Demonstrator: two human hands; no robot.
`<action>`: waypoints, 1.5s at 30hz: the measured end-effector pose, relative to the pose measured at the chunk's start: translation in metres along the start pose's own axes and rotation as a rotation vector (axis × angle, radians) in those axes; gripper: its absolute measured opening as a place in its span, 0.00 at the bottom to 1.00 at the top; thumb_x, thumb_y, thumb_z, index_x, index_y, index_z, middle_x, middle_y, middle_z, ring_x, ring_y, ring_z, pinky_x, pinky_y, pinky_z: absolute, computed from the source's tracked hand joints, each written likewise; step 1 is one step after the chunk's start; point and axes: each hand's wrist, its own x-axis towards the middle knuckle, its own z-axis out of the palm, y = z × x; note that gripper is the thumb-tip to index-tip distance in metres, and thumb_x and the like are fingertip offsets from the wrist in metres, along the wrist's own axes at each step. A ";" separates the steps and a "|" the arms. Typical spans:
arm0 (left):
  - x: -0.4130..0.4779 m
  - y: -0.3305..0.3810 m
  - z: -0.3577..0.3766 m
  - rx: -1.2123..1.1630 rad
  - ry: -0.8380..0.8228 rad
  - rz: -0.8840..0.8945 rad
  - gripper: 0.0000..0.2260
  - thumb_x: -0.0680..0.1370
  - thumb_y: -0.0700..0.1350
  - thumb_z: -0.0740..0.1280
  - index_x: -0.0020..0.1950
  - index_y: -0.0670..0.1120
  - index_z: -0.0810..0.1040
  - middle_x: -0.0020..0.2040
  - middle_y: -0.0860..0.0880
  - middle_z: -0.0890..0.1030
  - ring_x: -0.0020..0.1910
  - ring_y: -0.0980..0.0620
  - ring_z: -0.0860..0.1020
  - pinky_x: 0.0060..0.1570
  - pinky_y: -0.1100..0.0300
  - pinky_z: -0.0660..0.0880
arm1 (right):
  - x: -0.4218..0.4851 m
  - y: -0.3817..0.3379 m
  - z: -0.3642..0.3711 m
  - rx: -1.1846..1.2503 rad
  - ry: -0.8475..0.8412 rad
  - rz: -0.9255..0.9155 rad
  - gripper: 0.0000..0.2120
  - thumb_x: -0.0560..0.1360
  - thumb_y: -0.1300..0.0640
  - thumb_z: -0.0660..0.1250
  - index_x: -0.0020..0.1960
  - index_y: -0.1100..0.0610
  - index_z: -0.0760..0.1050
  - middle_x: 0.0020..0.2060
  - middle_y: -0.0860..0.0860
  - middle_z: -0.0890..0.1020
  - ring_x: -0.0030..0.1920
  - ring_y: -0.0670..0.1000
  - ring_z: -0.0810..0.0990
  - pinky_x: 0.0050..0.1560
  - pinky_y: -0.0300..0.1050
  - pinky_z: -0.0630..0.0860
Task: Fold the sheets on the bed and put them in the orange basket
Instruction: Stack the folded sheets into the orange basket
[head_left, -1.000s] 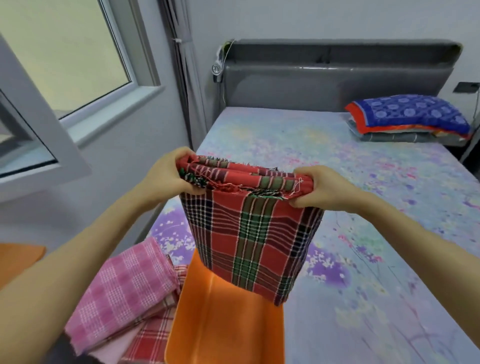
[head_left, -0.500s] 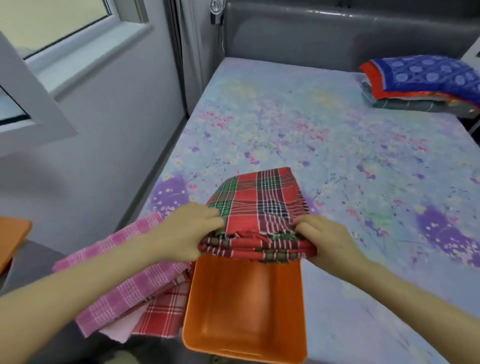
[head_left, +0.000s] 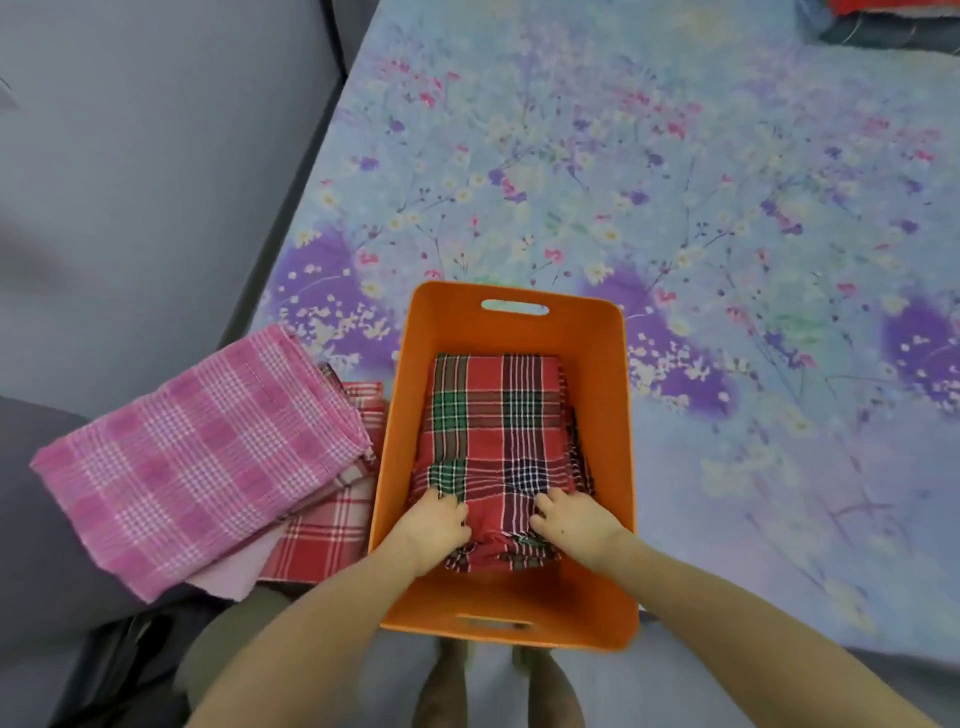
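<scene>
Basket: an orange rectangular plastic basket (head_left: 605, 374) sits at the near edge of the bed, with a slot handle cut in its far wall and another in its near wall.
Sheet: a folded red plaid cotton sheet with green and dark blue checks (head_left: 498, 415) lies flat inside the basket, reaching the far part of the floor and stopping short of the near wall.
Left hand: the left hand (head_left: 434, 525) is inside the basket, knuckles up, fingers curled into the sheet's near left edge, gripping it.
Right hand: the right hand (head_left: 571, 522) grips the near right edge the same way; the cloth bunches between the two hands.
Bed: a mattress under a pale blue floral cover with purple patches (head_left: 675, 182).
Pile to the left: a folded pink checked cloth (head_left: 197, 457) lies just beside the basket, on top of a red and white plaid cloth (head_left: 322, 540) and a plain pale pink cloth (head_left: 228, 577).
Far right corner: the edge of some dark and red folded fabric (head_left: 883, 21), mostly cut off.
</scene>
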 end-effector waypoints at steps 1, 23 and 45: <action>0.000 0.001 0.007 -0.004 -0.022 0.000 0.16 0.78 0.36 0.60 0.65 0.42 0.71 0.65 0.40 0.71 0.62 0.40 0.69 0.59 0.45 0.66 | 0.001 -0.006 0.005 0.041 -0.061 -0.010 0.19 0.74 0.70 0.60 0.64 0.62 0.68 0.61 0.61 0.70 0.58 0.61 0.71 0.47 0.54 0.73; 0.121 -0.062 -0.006 -0.570 0.277 -0.651 0.26 0.83 0.50 0.50 0.77 0.52 0.40 0.77 0.42 0.41 0.75 0.38 0.39 0.74 0.43 0.47 | 0.124 0.055 0.006 0.379 0.273 0.626 0.39 0.77 0.34 0.49 0.76 0.48 0.33 0.76 0.60 0.43 0.75 0.64 0.43 0.71 0.66 0.43; 0.056 -0.079 -0.059 -1.184 0.550 -0.481 0.13 0.80 0.46 0.60 0.63 0.45 0.76 0.60 0.47 0.79 0.58 0.50 0.77 0.57 0.59 0.72 | 0.082 0.010 -0.065 1.064 0.681 0.718 0.20 0.80 0.55 0.58 0.70 0.59 0.66 0.68 0.55 0.70 0.65 0.52 0.71 0.64 0.45 0.68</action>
